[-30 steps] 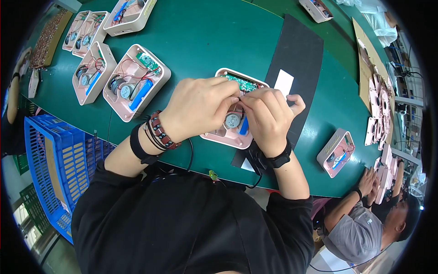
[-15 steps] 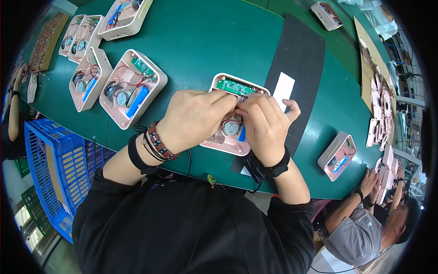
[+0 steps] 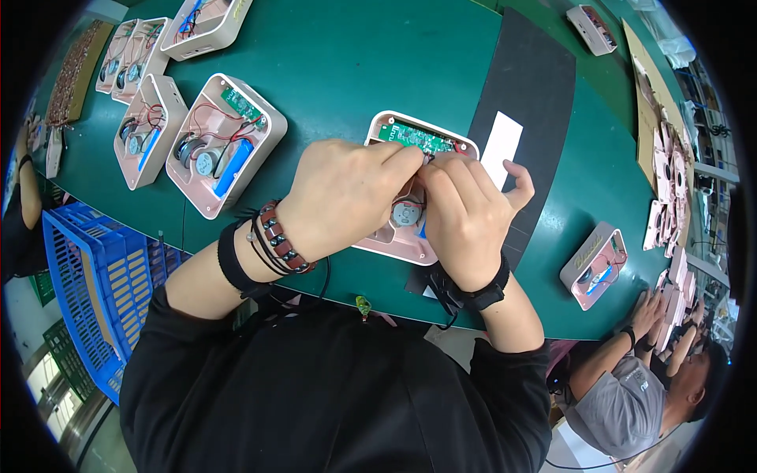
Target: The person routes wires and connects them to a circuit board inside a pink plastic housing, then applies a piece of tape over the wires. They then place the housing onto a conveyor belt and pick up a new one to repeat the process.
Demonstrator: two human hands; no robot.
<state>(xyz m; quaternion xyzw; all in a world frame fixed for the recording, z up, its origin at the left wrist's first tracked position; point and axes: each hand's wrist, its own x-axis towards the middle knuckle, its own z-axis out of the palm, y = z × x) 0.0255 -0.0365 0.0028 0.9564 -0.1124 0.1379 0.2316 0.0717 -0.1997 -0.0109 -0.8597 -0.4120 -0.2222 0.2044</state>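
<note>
- Near the middle of the green table (image 3: 355,71), directly under both hands, lies the pale pink plastic housing (image 3: 406,251), open side up and overlapping the left edge of a black mat (image 3: 532,79).
- Inside it, a green circuit board (image 3: 410,135) lines the far end; a round silver component (image 3: 406,213) and part of a blue cylinder (image 3: 422,229) show below the fingers.
- The left hand (image 3: 347,193) reaches over the housing with thumb and forefinger drawn together just below the board, the other fingers curled; what they pinch, if anything, is too small to tell.
- The right hand (image 3: 465,213) meets it there, its thumb and forefinger also brought together, fingertips close to the left one's; the little finger sticks out, and its grip is likewise hidden.
- A reddish-brown beaded bracelet (image 3: 277,236) circles the left wrist, a black band (image 3: 485,296) the right.
- On the mat, beside the right hand, rests a white paper rectangle (image 3: 501,146).
- Left of the hands sits a second open housing (image 3: 264,150), with red wires, a green board and a blue cylinder inside; more stand beyond it.
- Blue plastic crate (image 3: 71,276) at lower left; at far right, a co-worker's hand (image 3: 648,313) beside stacked pink parts (image 3: 676,292).
</note>
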